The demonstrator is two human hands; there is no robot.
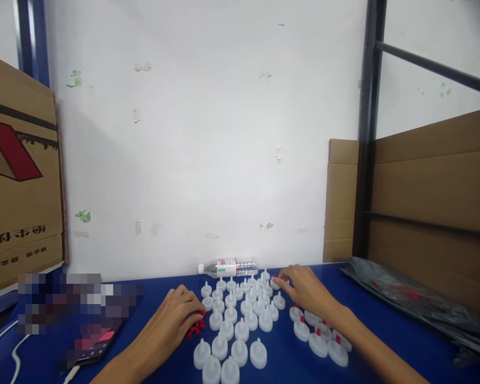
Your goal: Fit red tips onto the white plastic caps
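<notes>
My left hand (178, 314) is closed, its thumb and fingertips together at the edge of a small heap of red tip caps (196, 328). Some of the heap is hidden behind the fingers. To the right of it, many white nozzle lids (241, 330) stand upright in loose rows, their spouts bare. My right hand (302, 285) reaches to the far right of these rows. Its thumb and forefinger pinch a red tip cap (276, 277) at the spout of one white lid. Below the right wrist sits a group of white lids with red tips (318, 344), partly covered by the forearm.
A clear plastic bottle (228, 268) lies on its side by the wall. On the left are a dark phone-like device (100, 341), white cables (16, 354) and a large carton (22, 170). A grey plastic bag (400, 298) lies at the right of the blue table (156, 296).
</notes>
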